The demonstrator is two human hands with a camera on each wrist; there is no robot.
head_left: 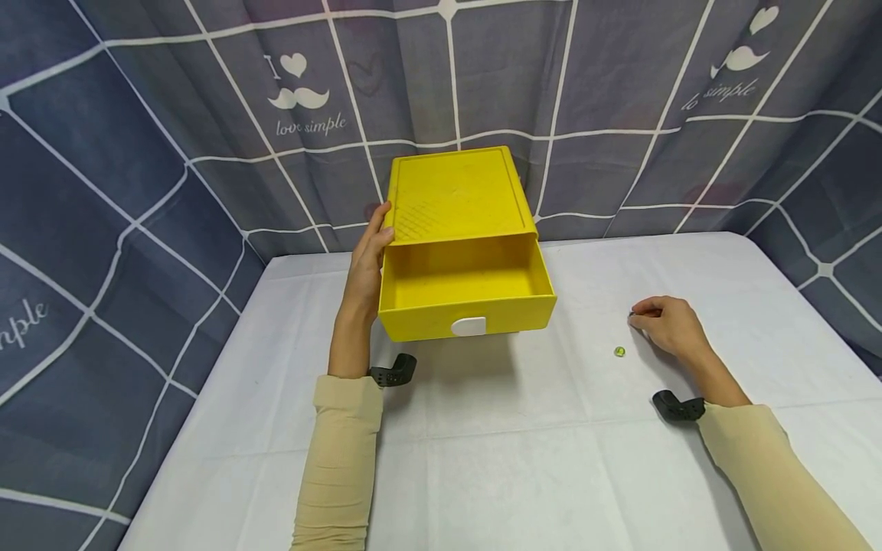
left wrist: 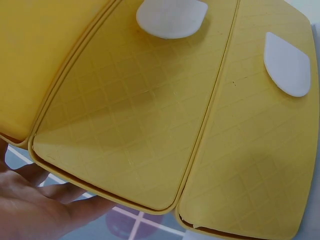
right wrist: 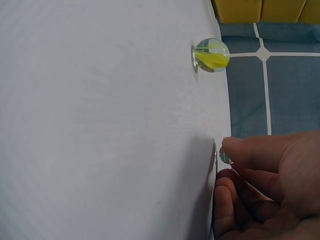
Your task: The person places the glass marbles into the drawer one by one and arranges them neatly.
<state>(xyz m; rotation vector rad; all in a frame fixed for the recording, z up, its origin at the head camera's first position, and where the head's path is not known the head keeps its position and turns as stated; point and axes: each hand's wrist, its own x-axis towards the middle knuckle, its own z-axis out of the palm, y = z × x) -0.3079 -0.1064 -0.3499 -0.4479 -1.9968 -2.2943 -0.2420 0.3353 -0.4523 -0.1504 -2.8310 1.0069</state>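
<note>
A yellow drawer cabinet (head_left: 455, 195) stands at the back of the table with its top drawer (head_left: 468, 314) pulled out. My left hand (head_left: 364, 272) lies against the cabinet's left side, close under the top edge. In the left wrist view, the fingers of that hand (left wrist: 40, 205) stretch along the side, beside the drawer fronts (left wrist: 125, 110) with their white handles (left wrist: 172, 17). Over at the right, my right hand (head_left: 667, 325) pinches a small clear marble (right wrist: 225, 156) between thumb and fingers, low at the tabletop. A marble with a yellow swirl (right wrist: 212, 56) lies near it on the cloth.
White cloth (head_left: 482, 482) covers the table. A dark grey checked curtain (head_left: 606, 92) hangs right behind the cabinet and along both sides. Each wrist wears a black camera band, one on the left (head_left: 394, 371) and one on the right (head_left: 678, 407).
</note>
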